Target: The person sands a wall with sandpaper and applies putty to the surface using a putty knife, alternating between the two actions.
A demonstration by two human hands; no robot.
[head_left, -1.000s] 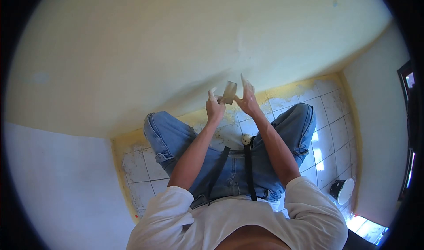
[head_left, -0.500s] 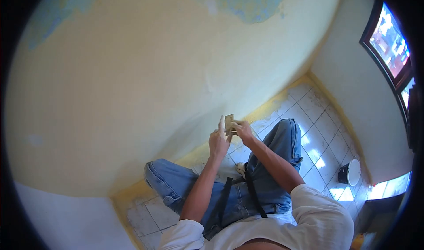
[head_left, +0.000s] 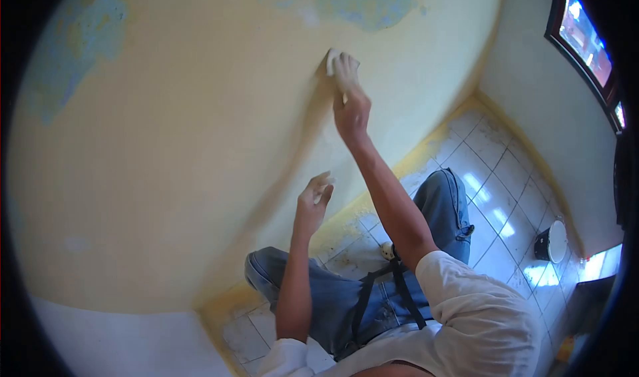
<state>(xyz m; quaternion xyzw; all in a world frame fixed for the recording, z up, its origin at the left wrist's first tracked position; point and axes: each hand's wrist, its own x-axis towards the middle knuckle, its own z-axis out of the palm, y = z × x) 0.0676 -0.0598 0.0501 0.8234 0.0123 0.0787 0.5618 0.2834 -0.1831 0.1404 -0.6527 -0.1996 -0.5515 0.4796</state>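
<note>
My right hand (head_left: 349,87) is raised high on the cream-yellow wall (head_left: 200,124). It presses a small flat putty scraper (head_left: 332,61) against the surface, the fingers lying over it and slightly blurred. Lower down, my left hand (head_left: 313,204) hovers in front of the wall with loosely bent fingers, its thumb apart from them. Pale smears, seemingly putty, mark its fingertips. Above the right hand, a patch of bare bluish-green, peeled paint (head_left: 373,0) shows on the wall.
A second peeled patch (head_left: 80,50) is at upper left. A dark bucket with a white inside (head_left: 551,242) stands on the tiled floor (head_left: 489,190) at right. A dark-framed window (head_left: 586,37) is in the right wall. My bent knees (head_left: 439,197) are close to the wall.
My hands were together at the scraper low by the wall. Now the right hand has carried it up onto the wall, and the left has separated, moving slightly left.
</note>
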